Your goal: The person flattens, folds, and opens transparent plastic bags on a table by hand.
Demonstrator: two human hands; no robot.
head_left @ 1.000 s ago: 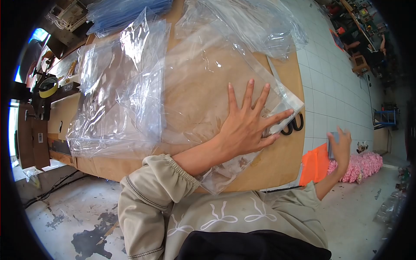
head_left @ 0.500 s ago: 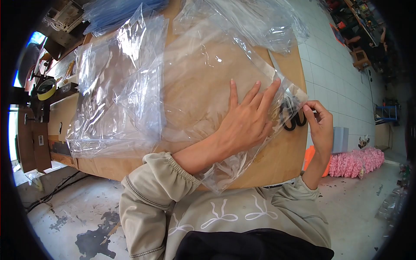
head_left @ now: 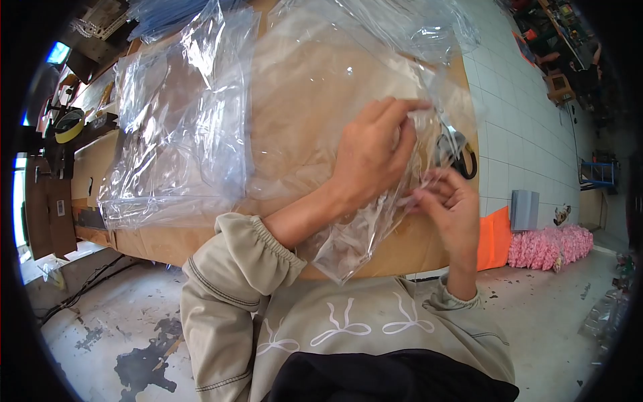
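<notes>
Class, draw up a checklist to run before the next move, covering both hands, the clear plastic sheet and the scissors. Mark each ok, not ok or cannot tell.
1. Right hand at the edge of the clear plastic sheet: ok, thumb and fingers appear to pinch it.
2. Left hand over the sheet: ok, fingers bent.
3. Left hand gripping plastic: cannot tell.
4. Sheet smooth near the hands: not ok, it is creased there.
5. Scissors clear of plastic: not ok, it partly overlaps them.
6. Tape roll out of the way: ok, far from both hands.
</notes>
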